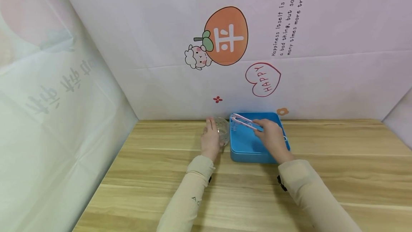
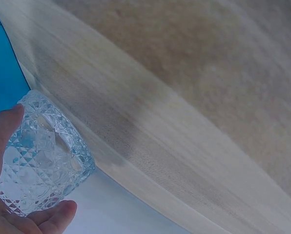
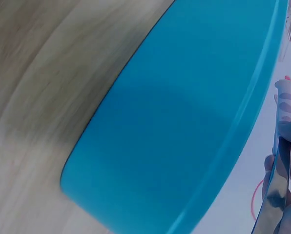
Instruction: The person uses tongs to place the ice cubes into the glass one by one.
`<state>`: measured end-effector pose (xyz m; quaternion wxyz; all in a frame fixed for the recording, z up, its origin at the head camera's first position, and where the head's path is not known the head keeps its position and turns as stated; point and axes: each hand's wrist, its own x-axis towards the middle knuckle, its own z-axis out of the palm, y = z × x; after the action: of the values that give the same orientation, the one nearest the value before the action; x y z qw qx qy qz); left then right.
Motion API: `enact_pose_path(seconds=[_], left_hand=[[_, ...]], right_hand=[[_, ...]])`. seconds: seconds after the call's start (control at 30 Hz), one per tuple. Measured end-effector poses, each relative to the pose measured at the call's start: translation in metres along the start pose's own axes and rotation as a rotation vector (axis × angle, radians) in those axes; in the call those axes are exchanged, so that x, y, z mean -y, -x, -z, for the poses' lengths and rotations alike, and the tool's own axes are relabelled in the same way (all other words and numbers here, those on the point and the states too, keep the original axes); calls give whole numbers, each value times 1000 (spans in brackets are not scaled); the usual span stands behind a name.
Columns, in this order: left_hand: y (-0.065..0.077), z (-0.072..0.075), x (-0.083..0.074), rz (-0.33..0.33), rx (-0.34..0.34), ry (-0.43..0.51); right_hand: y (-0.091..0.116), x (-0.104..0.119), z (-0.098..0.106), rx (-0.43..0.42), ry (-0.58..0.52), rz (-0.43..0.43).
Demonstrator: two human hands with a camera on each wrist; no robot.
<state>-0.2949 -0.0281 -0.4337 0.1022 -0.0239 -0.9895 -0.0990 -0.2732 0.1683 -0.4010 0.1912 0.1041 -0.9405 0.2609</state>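
A clear cut-glass bowl with a diamond pattern stands against the left side of a blue box. My left hand holds the bowl from its left; in the left wrist view the thumb lies on one side of the glass and the fingers on the other. Above the open box, my right hand grips pink-tipped tongs, whose tips point to the box's far left corner. Something clear or pale shows near those tips, too small to identify. Metal arms of the tongs show in the right wrist view.
Under everything lies a wood-grain table. A white printed sheet hangs right behind the bowl and box, and another sheet borders the left. A small white loop sits at the box's right side.
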Motion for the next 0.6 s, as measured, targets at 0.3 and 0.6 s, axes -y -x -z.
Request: enact_pose_path(seconds=[0.3,0.6], left_hand=[[0,0,0,2,0,5],[1,1,0,7,19,25]], right_hand=[[1,11,-6,47,-21,25],[2,15,-11,83,-3,53]])
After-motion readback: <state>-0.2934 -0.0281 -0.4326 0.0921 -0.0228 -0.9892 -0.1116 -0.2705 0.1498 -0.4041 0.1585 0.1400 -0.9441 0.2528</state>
